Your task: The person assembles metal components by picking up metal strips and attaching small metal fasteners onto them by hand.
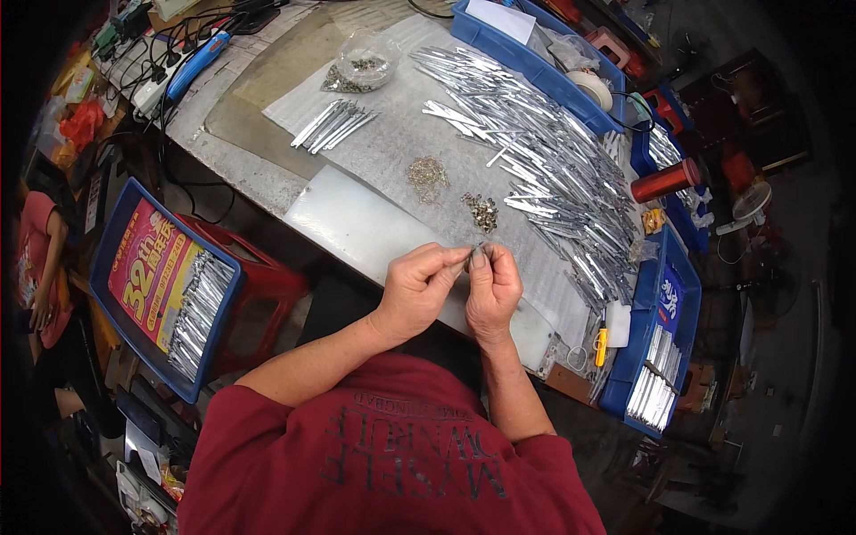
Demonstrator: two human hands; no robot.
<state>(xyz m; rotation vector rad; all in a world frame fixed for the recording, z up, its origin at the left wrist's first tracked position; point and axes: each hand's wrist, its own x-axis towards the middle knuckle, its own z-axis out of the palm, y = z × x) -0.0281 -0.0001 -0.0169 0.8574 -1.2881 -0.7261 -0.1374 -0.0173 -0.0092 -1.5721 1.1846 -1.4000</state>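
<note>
My left hand (412,290) and my right hand (495,294) meet fingertip to fingertip over the near edge of the table, both closed in a pinch. Whatever sits between the fingertips is too small to make out. Just beyond them lies a small heap of dark brass-coloured parts (482,212). A paler heap of tiny metal pieces (428,179) is a little farther left. Under and beside my hands stretches a whitish translucent board (357,218). Many slim silvery metal strips (544,147) are piled to the right, and a smaller row of strips (332,126) lies at the far left.
A clear plastic bowl (367,59) of small parts stands at the back. Blue trays (655,334) line the right side; another blue tray (230,294) rests on a red stool (267,290). A yellow-handled tool (601,344) lies near the right edge. Another person (45,267) is at far left.
</note>
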